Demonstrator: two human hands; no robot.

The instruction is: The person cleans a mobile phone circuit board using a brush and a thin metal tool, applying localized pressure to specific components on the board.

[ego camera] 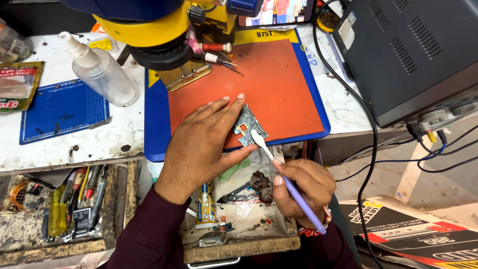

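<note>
A small green circuit board [247,127] lies on the orange mat [279,84] near its front edge. My left hand [201,144] lies flat on the mat and pins the board with its fingers and thumb. My right hand [298,187] grips a purple-handled brush [289,184] like a pen. The brush's white head rests on the lower edge of the board.
A yellow microscope [149,25] hangs over the back of the mat. A clear squeeze bottle [102,69] stands on the left beside a blue grid mat [62,109]. Open drawers [239,239] below hold several tools. A black power unit [408,50] with cables sits on the right.
</note>
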